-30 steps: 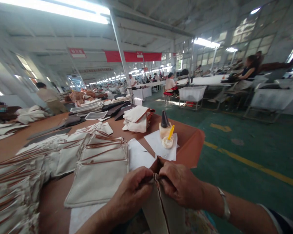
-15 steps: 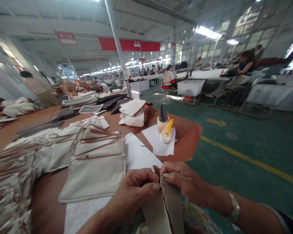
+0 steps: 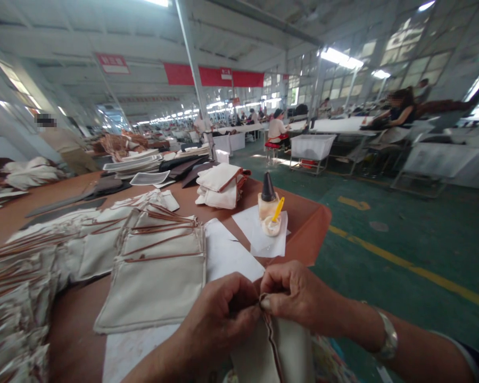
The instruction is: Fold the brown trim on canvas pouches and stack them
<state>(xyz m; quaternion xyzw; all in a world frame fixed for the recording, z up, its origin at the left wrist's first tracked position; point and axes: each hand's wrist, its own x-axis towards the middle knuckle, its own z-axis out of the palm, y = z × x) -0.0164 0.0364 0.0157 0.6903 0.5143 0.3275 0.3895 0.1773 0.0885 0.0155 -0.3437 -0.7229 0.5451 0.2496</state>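
Close in front of me, both hands pinch the top of a pale grey leather piece [image 3: 291,346] with a dark seam or opening running down its middle. My left hand [image 3: 225,314] grips the left side, thumb and forefinger closed. My right hand [image 3: 297,295], with a silver bangle at the wrist, pinches the edge right beside it. The exact spot under the fingertips is hidden. Left of my hands lies a row of similar grey leather pieces [image 3: 159,295] with brown edges, overlapping each other.
A yellow-handled brush [image 3: 278,209] stands in a small cream-coated pot [image 3: 271,226] beside a black cone [image 3: 267,187], all on white paper [image 3: 247,226]. Folded pale pieces [image 3: 217,186] are stacked behind. The brown-covered table [image 3: 315,223] ends at the right. Co-workers sit farther off.
My fingers have shifted slightly at the top of the leather piece, and its right side now bulges wider. The right wrist has moved a little to the right.
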